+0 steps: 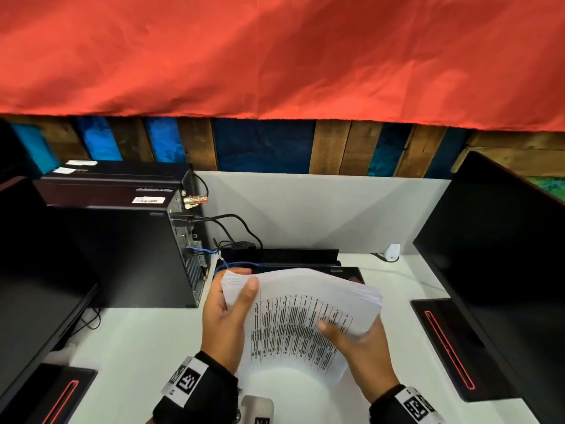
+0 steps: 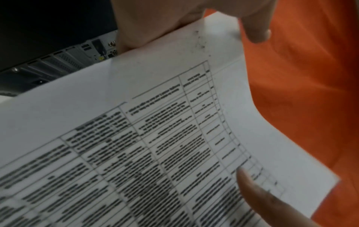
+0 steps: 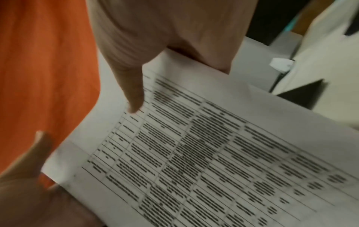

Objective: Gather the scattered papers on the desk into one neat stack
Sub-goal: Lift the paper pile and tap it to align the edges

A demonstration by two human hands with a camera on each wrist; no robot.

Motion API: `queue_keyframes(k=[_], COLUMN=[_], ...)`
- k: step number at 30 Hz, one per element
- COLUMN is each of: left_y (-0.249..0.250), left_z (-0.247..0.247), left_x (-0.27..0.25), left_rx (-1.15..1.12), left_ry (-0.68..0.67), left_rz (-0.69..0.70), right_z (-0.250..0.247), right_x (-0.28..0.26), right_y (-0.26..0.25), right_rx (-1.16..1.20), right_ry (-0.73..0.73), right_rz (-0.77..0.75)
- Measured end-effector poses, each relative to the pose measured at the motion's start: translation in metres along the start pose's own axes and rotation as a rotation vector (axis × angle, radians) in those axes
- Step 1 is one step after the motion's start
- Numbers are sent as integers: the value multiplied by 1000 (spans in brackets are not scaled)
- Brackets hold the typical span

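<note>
A thick stack of white papers (image 1: pixel 302 319), its top sheet printed with a table, is held upright above the white desk (image 1: pixel 137 341), bowed between both hands. My left hand (image 1: pixel 227 313) grips the stack's left edge, thumb on the front. My right hand (image 1: pixel 357 341) grips the right edge, thumb pressed on the printed table. In the left wrist view the printed sheet (image 2: pixel 155 145) fills the frame, with my left hand (image 2: pixel 174 23) at its top edge. In the right wrist view my right hand (image 3: pixel 165 46) pinches the stack (image 3: pixel 213 153), thumb on the page.
A black computer tower (image 1: pixel 128 249) with cables stands left of the stack. Black monitors flank the desk at left (image 1: pixel 27 286) and right (image 1: pixel 504 255). A black device (image 1: pixel 281 258) lies behind the papers. A small white object (image 1: pixel 392 252) sits by the grey partition.
</note>
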State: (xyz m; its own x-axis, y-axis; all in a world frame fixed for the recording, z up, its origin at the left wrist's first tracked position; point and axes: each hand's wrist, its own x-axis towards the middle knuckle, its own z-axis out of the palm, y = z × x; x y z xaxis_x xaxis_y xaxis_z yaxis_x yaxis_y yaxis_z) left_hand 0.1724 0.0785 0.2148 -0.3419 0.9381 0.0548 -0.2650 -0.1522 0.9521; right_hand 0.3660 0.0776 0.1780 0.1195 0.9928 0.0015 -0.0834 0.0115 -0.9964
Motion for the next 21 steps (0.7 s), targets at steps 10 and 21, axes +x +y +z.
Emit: queue_keyframes(k=[10, 21], left_y=[33, 13], left_z=[-8, -18], left_x=[7, 10], left_rx=[773, 568], left_ry=[-81, -294], left_rz=[494, 90], right_z=[-4, -28], right_x=[17, 39], right_y=[-43, -71], right_rx=[-265, -977], right_ry=[-64, -289], right_rz=[-39, -82])
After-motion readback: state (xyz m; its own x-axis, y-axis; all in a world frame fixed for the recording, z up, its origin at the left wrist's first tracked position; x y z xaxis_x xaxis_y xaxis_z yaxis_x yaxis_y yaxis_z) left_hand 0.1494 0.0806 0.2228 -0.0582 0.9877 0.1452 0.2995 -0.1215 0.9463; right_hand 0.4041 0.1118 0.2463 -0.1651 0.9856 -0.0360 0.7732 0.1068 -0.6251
